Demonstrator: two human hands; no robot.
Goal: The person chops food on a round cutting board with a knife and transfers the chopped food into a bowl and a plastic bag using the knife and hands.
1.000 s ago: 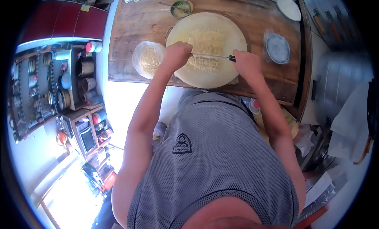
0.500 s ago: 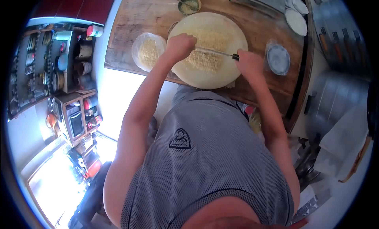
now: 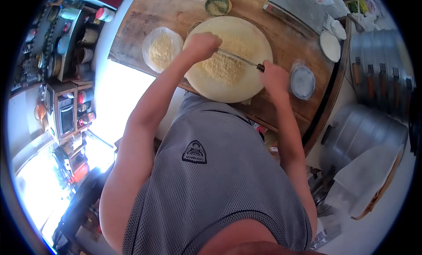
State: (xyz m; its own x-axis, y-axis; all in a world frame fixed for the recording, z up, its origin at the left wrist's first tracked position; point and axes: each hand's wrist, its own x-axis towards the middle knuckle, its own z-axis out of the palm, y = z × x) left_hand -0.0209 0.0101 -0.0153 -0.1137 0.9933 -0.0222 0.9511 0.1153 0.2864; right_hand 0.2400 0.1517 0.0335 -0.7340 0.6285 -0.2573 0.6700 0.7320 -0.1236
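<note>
Both ends of the knife (image 3: 238,57) are gripped, I see: left hand (image 3: 202,46) upper-left, right hand (image 3: 275,78) lower-right, slanting across pale crumbs (image 3: 223,71).

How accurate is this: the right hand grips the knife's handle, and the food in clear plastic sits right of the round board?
Wrong side: the head view shows the food in clear plastic left of the round board; the right hand does grip the knife's handle.
</note>
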